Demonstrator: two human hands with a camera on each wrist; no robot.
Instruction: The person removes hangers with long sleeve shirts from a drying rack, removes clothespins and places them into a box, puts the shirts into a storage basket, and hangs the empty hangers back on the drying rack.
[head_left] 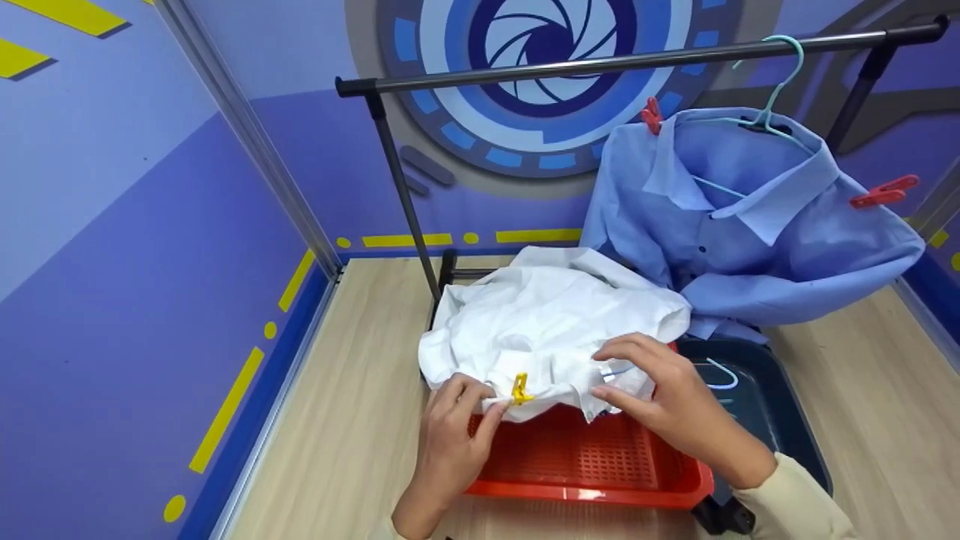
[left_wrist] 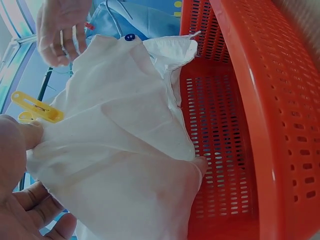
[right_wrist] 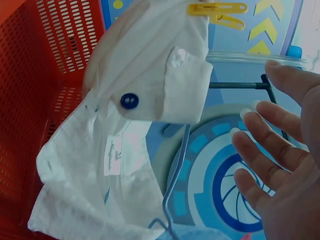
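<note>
A white shirt (head_left: pixel 555 300) with a dark blue button (right_wrist: pixel 129 101) lies bunched over the red basket. My left hand (head_left: pixel 454 435) pinches the shirt's near edge between thumb and fingers. Just beside those fingers, a yellow clothespin (head_left: pixel 520 390) is clipped on the fabric. My right hand (head_left: pixel 679 394) hovers around the shirt's right part, thumb and fingers spread apart. In the right wrist view that hand holds nothing, and a blue hanger (right_wrist: pixel 181 162) comes out from under the white cloth. A label (right_wrist: pixel 113 155) shows inside the shirt.
The red basket (head_left: pixel 592 493) stands in front of me, with a dark tray (head_left: pixel 806 442) to its right holding a pale hanger (head_left: pixel 724 375). Behind, a blue shirt (head_left: pixel 795 247) with red clothespins (head_left: pixel 881 193) hangs on a hanger from the black rack (head_left: pixel 600 69).
</note>
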